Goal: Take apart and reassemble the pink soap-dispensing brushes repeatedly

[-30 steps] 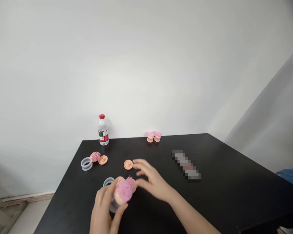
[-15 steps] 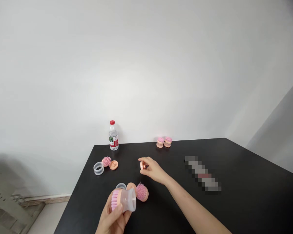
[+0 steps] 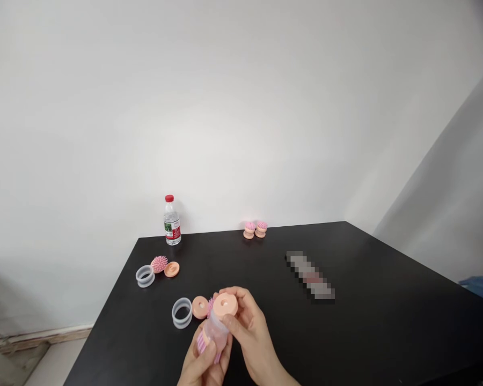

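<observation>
My left hand (image 3: 199,367) is wrapped round a pink-bristled scrub brush (image 3: 217,328) with a translucent body, held tilted with its bristles down. The fingers of my right hand (image 3: 253,338) grip a round peach cap (image 3: 225,304) at the upper end of that body. Whether the cap is seated there I cannot tell. Just behind my hands lie a translucent ring (image 3: 182,313), a peach disc (image 3: 200,307) and a pink bristle head (image 3: 210,306), mostly hidden by the cap and hand.
Farther left on the black table (image 3: 241,262) lie another translucent ring (image 3: 145,276), a bristle head (image 3: 159,264) and a peach disc (image 3: 172,269). A water bottle (image 3: 172,225) and two whole brushes (image 3: 248,230) stand by the wall. A blurred-out long object (image 3: 310,276) lies at right.
My right hand has brought the peach cap left and down to the brush body. My left hand has turned the body so its open end points up. The view has shifted right.
</observation>
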`<state>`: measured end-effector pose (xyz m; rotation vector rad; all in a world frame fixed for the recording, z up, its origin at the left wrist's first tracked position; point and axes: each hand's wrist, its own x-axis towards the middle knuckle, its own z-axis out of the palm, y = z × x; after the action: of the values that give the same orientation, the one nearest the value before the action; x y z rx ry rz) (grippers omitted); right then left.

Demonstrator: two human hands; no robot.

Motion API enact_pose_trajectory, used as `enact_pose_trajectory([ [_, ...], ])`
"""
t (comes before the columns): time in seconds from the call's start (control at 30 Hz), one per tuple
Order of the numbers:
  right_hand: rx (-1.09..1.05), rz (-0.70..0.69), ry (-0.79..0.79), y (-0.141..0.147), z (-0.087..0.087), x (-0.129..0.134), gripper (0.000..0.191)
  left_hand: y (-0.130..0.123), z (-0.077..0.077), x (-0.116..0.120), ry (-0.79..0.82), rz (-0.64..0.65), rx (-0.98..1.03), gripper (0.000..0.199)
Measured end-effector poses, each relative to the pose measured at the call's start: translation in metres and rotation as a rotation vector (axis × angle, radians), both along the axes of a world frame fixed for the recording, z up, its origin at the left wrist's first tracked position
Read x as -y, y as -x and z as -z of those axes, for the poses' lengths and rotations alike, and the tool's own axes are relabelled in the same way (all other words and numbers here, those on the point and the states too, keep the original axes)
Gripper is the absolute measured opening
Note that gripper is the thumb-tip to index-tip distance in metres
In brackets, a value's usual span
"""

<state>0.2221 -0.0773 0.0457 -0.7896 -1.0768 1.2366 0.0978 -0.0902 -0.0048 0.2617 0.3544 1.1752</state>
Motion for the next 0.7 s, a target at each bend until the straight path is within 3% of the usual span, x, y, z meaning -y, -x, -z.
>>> enact_pose_trajectory([
  [0.3, -0.119, -0.166, -0.001, -0.008, 0.011, 0.013, 0.04, 0.0, -0.013, 0.008, -0.04, -0.025, -0.158, 0.047],
  [0.6, 0.264, -0.237, -0.176, -0.04, -0.007, 0.015, 0.035, 0.012, -0.014, 0.011, -0.221, -0.11, -0.413, 0.058],
  [0.7, 0.422, -0.215, -0.226, -0.045, -0.015, 0.016, 0.032, 0.015, -0.014, 0.012, -0.246, -0.067, -0.44, 0.057],
])
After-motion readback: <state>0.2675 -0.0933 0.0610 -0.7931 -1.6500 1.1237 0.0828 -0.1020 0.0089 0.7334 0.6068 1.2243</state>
